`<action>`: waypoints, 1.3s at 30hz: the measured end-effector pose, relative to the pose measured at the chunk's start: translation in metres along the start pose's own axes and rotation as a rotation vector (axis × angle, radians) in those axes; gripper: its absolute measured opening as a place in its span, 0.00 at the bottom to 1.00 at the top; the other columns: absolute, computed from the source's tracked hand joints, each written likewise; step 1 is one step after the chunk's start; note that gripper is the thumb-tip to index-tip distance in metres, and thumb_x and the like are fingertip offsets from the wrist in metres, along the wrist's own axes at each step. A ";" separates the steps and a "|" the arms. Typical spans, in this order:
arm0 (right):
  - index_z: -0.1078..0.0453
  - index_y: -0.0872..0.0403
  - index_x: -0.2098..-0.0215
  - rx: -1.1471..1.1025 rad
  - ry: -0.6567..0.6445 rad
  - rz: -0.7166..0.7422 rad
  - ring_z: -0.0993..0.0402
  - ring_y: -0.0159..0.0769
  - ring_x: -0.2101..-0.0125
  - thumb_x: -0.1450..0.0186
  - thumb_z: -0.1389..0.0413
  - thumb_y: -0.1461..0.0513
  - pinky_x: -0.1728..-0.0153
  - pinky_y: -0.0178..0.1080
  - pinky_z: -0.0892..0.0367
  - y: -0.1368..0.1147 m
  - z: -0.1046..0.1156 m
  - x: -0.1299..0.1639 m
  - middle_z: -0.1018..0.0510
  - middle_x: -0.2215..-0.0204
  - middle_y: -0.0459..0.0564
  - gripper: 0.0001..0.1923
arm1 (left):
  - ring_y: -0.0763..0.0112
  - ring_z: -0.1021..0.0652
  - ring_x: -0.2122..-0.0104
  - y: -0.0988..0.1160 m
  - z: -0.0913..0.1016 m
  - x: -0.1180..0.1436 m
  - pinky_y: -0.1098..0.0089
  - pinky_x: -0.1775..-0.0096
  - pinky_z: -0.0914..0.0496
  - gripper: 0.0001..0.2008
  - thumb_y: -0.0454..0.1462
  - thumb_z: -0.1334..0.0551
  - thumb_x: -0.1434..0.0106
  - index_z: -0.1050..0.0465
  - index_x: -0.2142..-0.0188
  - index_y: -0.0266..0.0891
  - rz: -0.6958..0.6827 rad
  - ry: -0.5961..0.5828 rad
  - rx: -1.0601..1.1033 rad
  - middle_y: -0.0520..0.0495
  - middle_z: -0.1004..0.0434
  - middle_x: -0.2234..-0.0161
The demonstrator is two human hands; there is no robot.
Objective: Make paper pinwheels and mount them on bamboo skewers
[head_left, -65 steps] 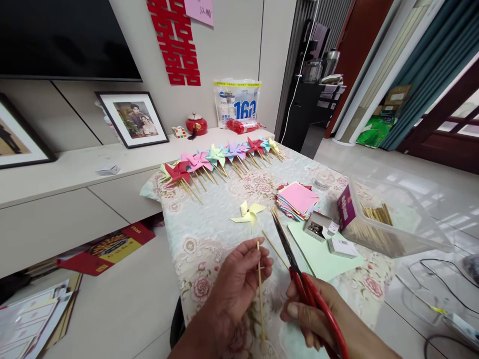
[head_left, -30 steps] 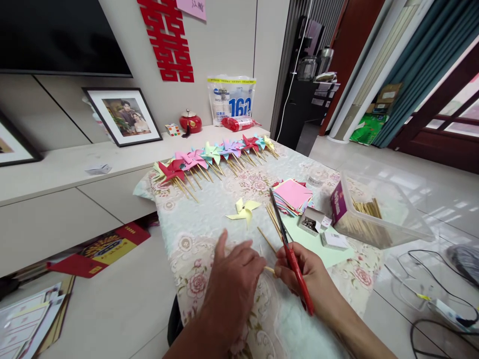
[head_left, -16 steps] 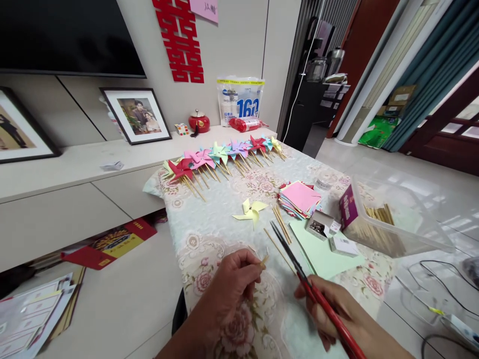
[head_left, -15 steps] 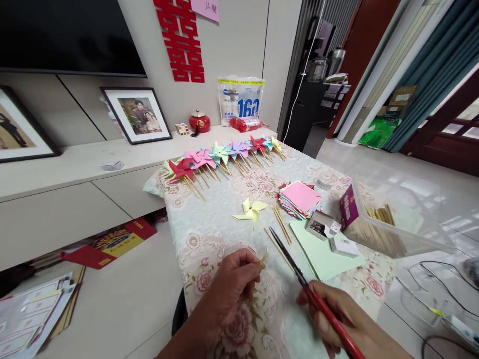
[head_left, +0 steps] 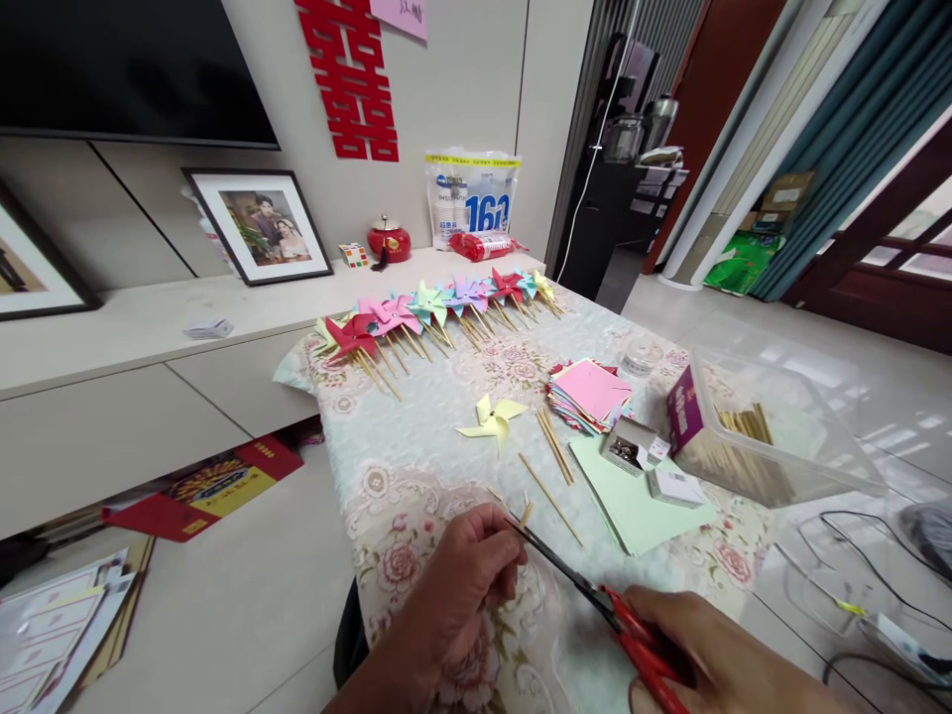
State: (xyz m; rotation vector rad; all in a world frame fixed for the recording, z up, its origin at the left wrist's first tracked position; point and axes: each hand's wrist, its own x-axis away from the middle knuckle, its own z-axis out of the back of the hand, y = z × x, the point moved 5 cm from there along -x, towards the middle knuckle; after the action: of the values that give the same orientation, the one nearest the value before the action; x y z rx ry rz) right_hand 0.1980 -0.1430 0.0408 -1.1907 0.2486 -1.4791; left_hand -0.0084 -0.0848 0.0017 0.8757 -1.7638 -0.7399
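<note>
My right hand (head_left: pixel 691 645) is closed round the red handles of a pair of scissors (head_left: pixel 574 575), whose dark blades point up and left. The blade tips are at the fingertips of my left hand (head_left: pixel 480 555). Those fingers pinch a short tan piece (head_left: pixel 527 514), too small to name; whether the blades touch it I cannot tell. Just beyond, a pale yellow paper pinwheel (head_left: pixel 494 421) without a stick lies on the floral tablecloth (head_left: pixel 416 426). One loose wooden stick (head_left: pixel 550 498) rests right of my left hand, near a small bunch of sticks (head_left: pixel 554 446).
Finished pinwheels (head_left: pixel 446 302) line the table's far edge. To the right are stacked coloured papers (head_left: pixel 591 392), green sheets (head_left: pixel 632 521), an open box of small metal fasteners (head_left: pixel 626 451), a small white box (head_left: pixel 675 487) and a clear bin (head_left: pixel 810 436) of sticks.
The scissors have swung left and down, bringing their tips from above the loose stick to my left fingers. My left hand still pinches the tan piece. The view has shifted slightly.
</note>
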 end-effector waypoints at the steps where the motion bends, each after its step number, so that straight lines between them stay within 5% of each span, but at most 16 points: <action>1: 0.26 0.50 0.66 0.027 -0.026 0.005 0.32 0.39 0.70 0.46 0.35 0.53 0.71 0.34 0.35 0.000 -0.002 -0.002 0.25 0.72 0.48 0.13 | 0.81 0.40 0.85 -0.002 -0.001 0.000 0.74 0.80 0.51 0.04 0.35 0.39 0.54 0.33 0.79 0.38 0.003 -0.010 -0.005 0.55 0.35 0.84; 6: 0.38 0.52 0.72 0.112 -0.225 0.015 0.47 0.28 0.77 0.39 0.44 0.58 0.78 0.31 0.47 -0.013 -0.013 -0.008 0.39 0.78 0.39 0.09 | 0.81 0.38 0.82 -0.013 -0.002 0.001 0.74 0.78 0.49 0.05 0.36 0.38 0.51 0.31 0.75 0.36 0.009 -0.054 -0.004 0.54 0.32 0.80; 11: 0.41 0.52 0.72 0.136 -0.318 -0.025 0.47 0.28 0.77 0.41 0.45 0.61 0.79 0.32 0.50 -0.029 -0.012 -0.010 0.41 0.79 0.38 0.08 | 0.80 0.39 0.82 -0.016 -0.002 0.001 0.74 0.78 0.49 0.05 0.35 0.37 0.55 0.31 0.77 0.37 0.055 -0.008 0.003 0.56 0.35 0.82; 17: 0.39 0.52 0.72 0.243 -0.238 -0.032 0.45 0.28 0.76 0.43 0.42 0.60 0.78 0.32 0.49 -0.031 -0.009 -0.013 0.38 0.78 0.39 0.09 | 0.80 0.40 0.84 -0.019 -0.003 -0.007 0.73 0.79 0.52 0.06 0.37 0.36 0.57 0.31 0.79 0.37 0.076 0.003 0.012 0.56 0.35 0.86; 27: 0.34 0.53 0.69 0.324 -0.297 -0.109 0.37 0.33 0.73 0.41 0.43 0.55 0.73 0.34 0.41 -0.034 -0.005 -0.012 0.29 0.73 0.45 0.09 | 0.81 0.40 0.85 -0.025 -0.002 -0.012 0.73 0.79 0.54 0.05 0.36 0.37 0.55 0.31 0.79 0.37 0.078 -0.024 0.021 0.56 0.36 0.88; 32: 0.30 0.53 0.61 0.362 -0.236 -0.107 0.30 0.40 0.65 0.36 0.47 0.49 0.64 0.36 0.36 -0.020 -0.009 -0.017 0.23 0.62 0.51 0.16 | 0.81 0.40 0.85 -0.027 -0.003 -0.016 0.74 0.80 0.54 0.04 0.35 0.38 0.55 0.32 0.79 0.37 0.086 -0.022 0.024 0.56 0.36 0.88; 39: 0.30 0.52 0.66 0.334 -0.219 -0.155 0.31 0.35 0.71 0.35 0.48 0.52 0.71 0.35 0.42 -0.003 -0.011 -0.024 0.23 0.70 0.47 0.13 | 0.79 0.34 0.87 -0.026 -0.004 -0.022 0.76 0.83 0.47 0.03 0.35 0.40 0.54 0.31 0.79 0.37 0.066 -0.017 -0.083 0.52 0.30 0.85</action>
State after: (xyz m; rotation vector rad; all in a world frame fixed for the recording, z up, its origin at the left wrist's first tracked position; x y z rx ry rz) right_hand 0.1830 -0.1273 0.0257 -1.1044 -0.2365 -1.4408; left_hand 0.0068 -0.0819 -0.0290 0.7542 -1.7551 -0.7740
